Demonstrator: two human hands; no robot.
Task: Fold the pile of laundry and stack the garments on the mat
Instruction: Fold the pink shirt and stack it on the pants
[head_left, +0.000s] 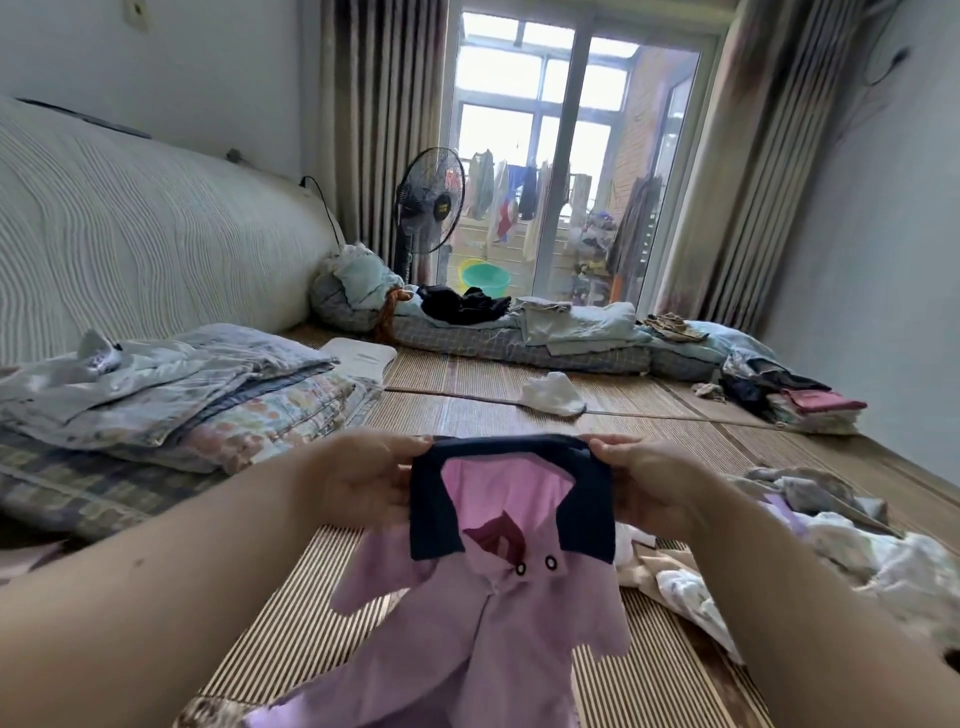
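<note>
A pink polo shirt (483, 623) with a navy collar hangs in the air in front of me, above the woven straw mat (649, 415). My left hand (358, 478) pinches the collar's left end, and my right hand (654, 483) pinches its right end. The collar faces me and two snap buttons show below it. A loose pile of unfolded laundry (841, 551) lies on the mat at my right. A stack of folded garments (800, 400) sits farther off at the right. A small white garment (553, 395) lies alone mid-mat.
Folded quilts and bedding (171, 395) are stacked at my left, against a large padded headboard (130, 228). Rolled bedding and dark clothes (462, 306) lie across the far end. A standing fan (428, 208) and a glass balcony door (571, 156) are behind them.
</note>
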